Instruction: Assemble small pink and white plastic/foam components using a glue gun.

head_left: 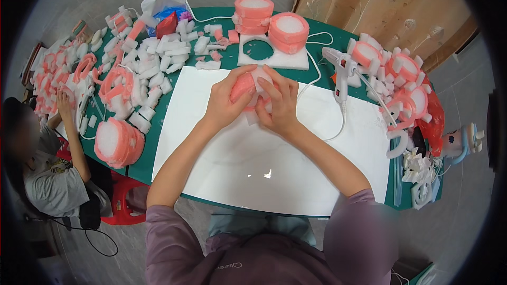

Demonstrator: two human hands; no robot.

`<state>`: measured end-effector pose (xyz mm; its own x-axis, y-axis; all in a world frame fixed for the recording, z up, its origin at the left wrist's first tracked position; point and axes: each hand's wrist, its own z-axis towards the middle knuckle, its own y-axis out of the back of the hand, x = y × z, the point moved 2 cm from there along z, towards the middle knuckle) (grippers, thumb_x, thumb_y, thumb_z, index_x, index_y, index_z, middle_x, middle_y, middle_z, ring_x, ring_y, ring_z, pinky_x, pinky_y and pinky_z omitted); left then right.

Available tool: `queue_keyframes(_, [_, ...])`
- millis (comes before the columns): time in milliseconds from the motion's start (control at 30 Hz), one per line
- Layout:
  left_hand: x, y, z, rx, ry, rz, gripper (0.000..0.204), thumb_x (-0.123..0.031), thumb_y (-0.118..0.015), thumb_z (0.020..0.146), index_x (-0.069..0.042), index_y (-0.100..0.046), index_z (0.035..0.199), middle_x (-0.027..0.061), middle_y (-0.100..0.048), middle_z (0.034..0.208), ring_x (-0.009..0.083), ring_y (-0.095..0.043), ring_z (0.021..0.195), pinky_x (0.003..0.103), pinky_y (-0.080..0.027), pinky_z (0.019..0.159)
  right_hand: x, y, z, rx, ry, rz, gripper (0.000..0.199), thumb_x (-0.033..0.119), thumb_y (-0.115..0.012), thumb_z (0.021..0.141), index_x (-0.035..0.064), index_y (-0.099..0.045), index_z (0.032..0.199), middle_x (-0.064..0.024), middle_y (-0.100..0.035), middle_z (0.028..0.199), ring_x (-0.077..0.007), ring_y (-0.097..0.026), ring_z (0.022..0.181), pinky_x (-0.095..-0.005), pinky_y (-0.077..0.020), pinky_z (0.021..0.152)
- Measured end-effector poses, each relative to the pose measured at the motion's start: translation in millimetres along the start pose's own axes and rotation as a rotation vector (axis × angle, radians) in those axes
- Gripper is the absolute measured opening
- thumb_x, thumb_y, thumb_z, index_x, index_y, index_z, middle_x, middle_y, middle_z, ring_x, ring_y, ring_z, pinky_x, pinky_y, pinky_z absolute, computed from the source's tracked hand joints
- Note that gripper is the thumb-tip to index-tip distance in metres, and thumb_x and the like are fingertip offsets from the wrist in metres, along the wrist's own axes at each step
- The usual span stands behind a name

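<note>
Over the far part of a glossy white board, both hands are closed around a small pink and white foam piece. My left hand grips its pink left side. From the other side, my right hand presses its fingers on the white foam part. My fingers cover much of the piece, so its full shape is hidden. Just beyond lies a white foam sheet with a round hole. Two round pink foam drums with white tops, one at the back and one nearer, stand by the sheet.
A white glue gun stands right of the board, its cable trailing. White foam blocks crowd the left, beside another pink drum. Pink rings with white blocks fill the right. At far left, a person handles pink foam.
</note>
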<state>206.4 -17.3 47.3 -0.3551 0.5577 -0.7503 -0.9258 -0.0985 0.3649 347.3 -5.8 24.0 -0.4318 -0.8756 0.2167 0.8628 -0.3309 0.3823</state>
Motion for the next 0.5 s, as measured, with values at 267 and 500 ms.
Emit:
queue_keyframes(267, [0.9, -0.1, -0.5, -0.002, 0.0, 0.005, 0.039, -0.017, -0.056, 0.077, -0.004, -0.049, 0.113, 0.0148, -0.059, 0.101, 0.0274, -0.061, 0.084, 0.03, -0.046, 0.073, 0.6, 0.0, -0.3, 0.003, -0.003, -0.001, 0.057, -0.002, -0.053, 0.06, 0.0113, -0.045, 0.115, -0.0125, -0.042, 0.124, -0.0254, -0.041, 0.097, -0.035, -0.031, 0.081])
queue_keyframes(500, [1.2, -1.0, -0.1, -0.012, -0.01, 0.006, 0.038, -0.018, -0.056, 0.078, -0.004, -0.049, 0.113, 0.015, -0.059, 0.1, 0.0274, -0.061, 0.084, 0.031, -0.046, 0.073, 0.2, 0.8, 0.2, 0.0, -0.001, 0.002, 0.057, -0.002, -0.053, 0.06, 0.0115, -0.045, 0.115, -0.0126, -0.042, 0.124, -0.0253, -0.041, 0.097, -0.0349, -0.0308, 0.081])
